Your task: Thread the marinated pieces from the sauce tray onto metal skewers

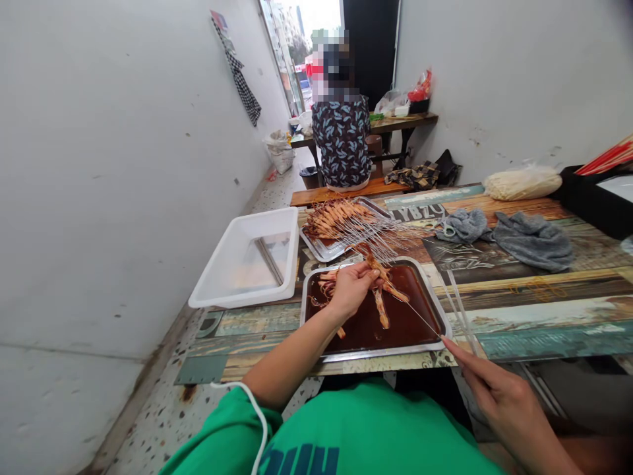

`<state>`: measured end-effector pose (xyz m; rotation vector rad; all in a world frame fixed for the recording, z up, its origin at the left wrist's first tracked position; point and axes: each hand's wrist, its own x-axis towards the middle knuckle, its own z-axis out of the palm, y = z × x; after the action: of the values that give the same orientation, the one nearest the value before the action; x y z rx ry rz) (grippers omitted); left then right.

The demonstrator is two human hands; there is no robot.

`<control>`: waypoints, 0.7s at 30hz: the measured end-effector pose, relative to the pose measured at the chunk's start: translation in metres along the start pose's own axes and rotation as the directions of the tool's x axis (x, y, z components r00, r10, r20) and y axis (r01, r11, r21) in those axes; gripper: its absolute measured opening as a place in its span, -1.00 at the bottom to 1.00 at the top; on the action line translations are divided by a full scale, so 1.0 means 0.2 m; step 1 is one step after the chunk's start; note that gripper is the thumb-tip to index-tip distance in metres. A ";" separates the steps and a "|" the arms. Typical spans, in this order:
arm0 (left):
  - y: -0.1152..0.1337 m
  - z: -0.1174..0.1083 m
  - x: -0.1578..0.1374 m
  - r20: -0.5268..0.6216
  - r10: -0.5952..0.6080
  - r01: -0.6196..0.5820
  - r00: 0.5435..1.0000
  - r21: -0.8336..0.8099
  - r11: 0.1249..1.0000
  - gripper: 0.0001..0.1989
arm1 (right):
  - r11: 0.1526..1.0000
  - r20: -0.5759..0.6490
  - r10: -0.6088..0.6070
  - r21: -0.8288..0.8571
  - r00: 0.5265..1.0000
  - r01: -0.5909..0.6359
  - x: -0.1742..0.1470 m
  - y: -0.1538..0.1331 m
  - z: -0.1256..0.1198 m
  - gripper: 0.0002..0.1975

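Note:
My left hand (352, 287) pinches a long, sauce-coated brown food piece (395, 290) with stringy ends, held over a metal tray (446, 328). I cannot tell its exact kind. A thin metal skewer (424, 318) runs from the lower end of this piece to my right hand (499, 382), whose fingers are closed around the other end at the tray's right front corner. Dark brown sauce (346, 340) covers the tray bottom, and more such pieces lie in it, partly behind my left hand. Several loose skewers (459, 307) rest just right of the tray.
Behind stands a second tray (321, 249) heaped with skewered pieces (333, 221). A white plastic tub (237, 264) is at left. Grey cloths (534, 241), scissors (446, 228), a bagged white bundle (521, 182) and a black box (593, 201) lie right. A person (341, 142) sits ahead.

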<state>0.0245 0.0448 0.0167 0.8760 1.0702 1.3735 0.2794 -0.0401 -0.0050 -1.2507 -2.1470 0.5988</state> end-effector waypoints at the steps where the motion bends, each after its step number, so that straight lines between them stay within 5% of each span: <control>1: 0.00 0.00 0.00 0.003 -0.004 0.004 1.000 0.002 1.000 -0.82 | 0.998 0.012 0.034 0.044 0.999 -0.035 0.00 0.01 0.00 -0.64; 9: 0.02 -0.03 0.02 0.040 -0.022 0.021 0.999 0.019 1.000 -0.76 | 0.964 0.086 0.160 0.202 0.983 -0.175 0.03 0.05 0.01 -0.65; 21: 0.03 -0.01 0.03 0.101 0.021 -0.039 0.995 0.171 0.985 -0.84 | 0.985 -0.028 -0.104 -0.142 0.994 0.099 0.00 0.05 0.01 -0.60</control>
<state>0.0205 0.0500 0.0210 1.0802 1.1151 1.2614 0.2843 -0.0354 -0.0128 -1.2067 -2.2404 0.3850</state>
